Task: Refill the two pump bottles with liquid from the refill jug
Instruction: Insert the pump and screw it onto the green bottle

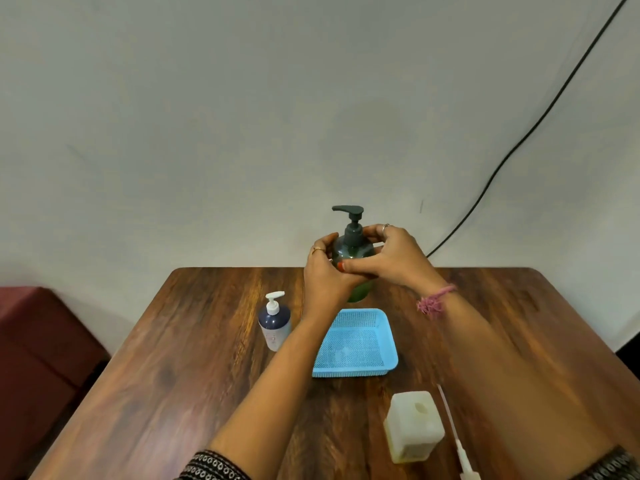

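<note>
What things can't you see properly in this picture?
- Green bottle: head view, left hand and right hand cover most of it, so its fill level is hidden.
- Loose pump: its head is cut off by the bottom edge.
- Small bottle: label too small to read.
- Refill jug: liquid level unclear through cloudy plastic.
</note>
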A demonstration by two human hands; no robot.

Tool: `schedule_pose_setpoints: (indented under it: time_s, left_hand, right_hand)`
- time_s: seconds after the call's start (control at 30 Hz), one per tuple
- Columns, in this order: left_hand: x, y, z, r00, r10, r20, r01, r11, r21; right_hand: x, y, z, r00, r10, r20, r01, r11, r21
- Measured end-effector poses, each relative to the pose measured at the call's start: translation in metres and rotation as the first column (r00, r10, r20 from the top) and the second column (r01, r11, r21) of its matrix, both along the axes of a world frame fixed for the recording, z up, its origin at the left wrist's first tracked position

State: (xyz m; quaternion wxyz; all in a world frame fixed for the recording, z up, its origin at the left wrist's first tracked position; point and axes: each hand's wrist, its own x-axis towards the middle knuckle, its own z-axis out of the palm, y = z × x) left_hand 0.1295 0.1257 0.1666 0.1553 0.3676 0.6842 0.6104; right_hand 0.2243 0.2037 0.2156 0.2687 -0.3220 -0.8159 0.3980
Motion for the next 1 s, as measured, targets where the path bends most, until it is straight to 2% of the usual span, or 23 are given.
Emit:
schedule_pose_setpoints:
  time_s: [0.13, 0.27, 0.37, 0.5, 0.67, 1.0]
  left_hand:
    - [-0.027, -0.034, -0.025, 0.995, -0.094, -0.032, 0.088, 0.983, -0.159]
    - [-0.062, -0.080, -0.058, 0.996, -0.083, -0.016, 0.076, 0.965, -0.252]
    - [-0.089, -0.111, -0.084, 0.997, -0.031, 0.074, 0.049, 0.965, -0.257]
    - [-0.113, -0.133, -0.106, 0.995, 0.035, 0.096, -0.006, 0.958, -0.287]
    - [-0.134, -0.144, -0.125, 0.989, 0.038, 0.141, 0.011, 0.942, -0.335]
    - [-0.153, -0.149, -0.137, 0.983, -0.005, 0.182, 0.071, 0.931, -0.358]
  right_hand:
    - [-0.016, -0.006, -0.028, 0.996, 0.003, 0.085, -0.002, 1.000, -0.014]
    - [-0.033, -0.004, -0.071, 0.988, -0.011, 0.154, 0.020, 0.998, -0.060]
    - [-0.045, -0.007, -0.104, 0.979, -0.026, 0.204, 0.053, 0.991, -0.127]
    - [-0.058, -0.012, -0.142, 0.974, -0.076, 0.215, 0.118, 0.975, -0.187]
    - [-0.067, -0.018, -0.175, 0.969, -0.101, 0.225, 0.162, 0.949, -0.270]
    - [-0.073, -0.026, -0.207, 0.965, -0.133, 0.227, 0.201, 0.930, -0.309]
